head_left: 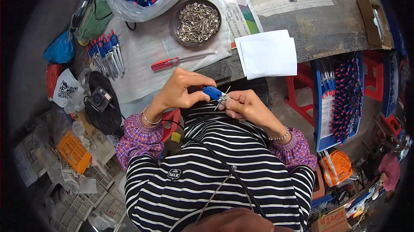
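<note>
My left hand (pixel 186 89) pinches a small blue plastic handle piece (pixel 211 93) between thumb and fingers, in front of my striped top. Small shiny metal parts (pixel 222 98) stick out at its right end, with thin rod-like pieces crossing there. The fingers of my right hand (pixel 249 108) are closed on those metal parts, so the two hands meet at the joint. Just beyond, on the table, lies a screwdriver (pixel 166 64) with a red handle. Behind it stands a round bowl (pixel 173 24) full of small metal pins (pixel 198 21).
A plastic bag (pixel 116 6) of blue and red parts stands at the far left. Blue-handled metal pieces (pixel 105 55) lie bundled at the table's left. White papers (pixel 269 55) overhang the front edge. To the right are a blue tray (pixel 319 133) of similar parts and a red stool (pixel 302 98).
</note>
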A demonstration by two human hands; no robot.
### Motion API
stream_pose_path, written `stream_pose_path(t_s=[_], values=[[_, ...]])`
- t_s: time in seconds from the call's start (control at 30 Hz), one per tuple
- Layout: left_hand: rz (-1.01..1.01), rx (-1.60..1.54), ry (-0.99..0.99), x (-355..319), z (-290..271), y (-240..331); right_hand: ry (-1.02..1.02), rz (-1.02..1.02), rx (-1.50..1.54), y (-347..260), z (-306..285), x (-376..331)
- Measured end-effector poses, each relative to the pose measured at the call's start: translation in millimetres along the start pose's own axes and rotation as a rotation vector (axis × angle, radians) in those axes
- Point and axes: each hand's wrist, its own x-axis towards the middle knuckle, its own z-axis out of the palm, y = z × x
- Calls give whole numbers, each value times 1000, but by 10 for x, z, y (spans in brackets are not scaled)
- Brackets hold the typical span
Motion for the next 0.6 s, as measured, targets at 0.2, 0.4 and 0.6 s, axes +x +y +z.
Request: stream_pose_path(t_s=[0.2,0.4,0.6], values=[[5,4,-1,16,-7,5,22,-30,-84,-2,4,-1],[7,-6,-24,27,-4,14,42,-87,-150,12,8,-5],[21,-26,-17,25,0,5,66,-49,-229,-42,11,-20]])
